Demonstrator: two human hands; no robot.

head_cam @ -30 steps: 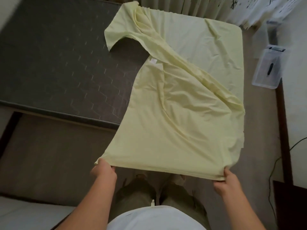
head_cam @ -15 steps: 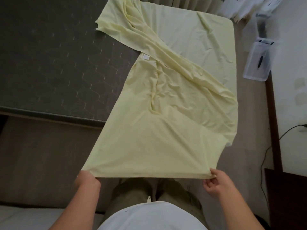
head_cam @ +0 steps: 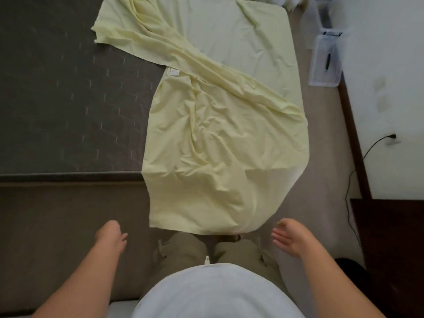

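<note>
Sheet (head_cam: 218, 145), pale yellow, lies rumpled across the right half of a dark mattress (head_cam: 68, 99), running from the picture's centre up toward 12 and 1 o'clock. Its near hem hangs over the mattress's near edge and ends just ahead of your knees, toward 6 o'clock. A twisted ridge of cloth crosses it diagonally from 11 o'clock to 3 o'clock, and a loose corner lies flat at 11 o'clock.

Your left hand (head_cam: 112, 235) is at 7 o'clock, fingers loosely curled and holding nothing. Your right hand (head_cam: 291, 237) is at 5 o'clock, palm turned inward, fingers spread and empty. Both are near the hem but not touching it.

Judging by the folds, the cloth is light, thin and limp. It should slide easily over the mattress and keep no shape of its own. The best hold is probably a pinch at each corner of the near hem, hands well apart, so the edge stays taut.

Half a second ago both hands gripped those hem corners and held the edge stretched wide in the air. Now the edge has dropped, narrowed and gone slack, and your hands have let go.
</note>
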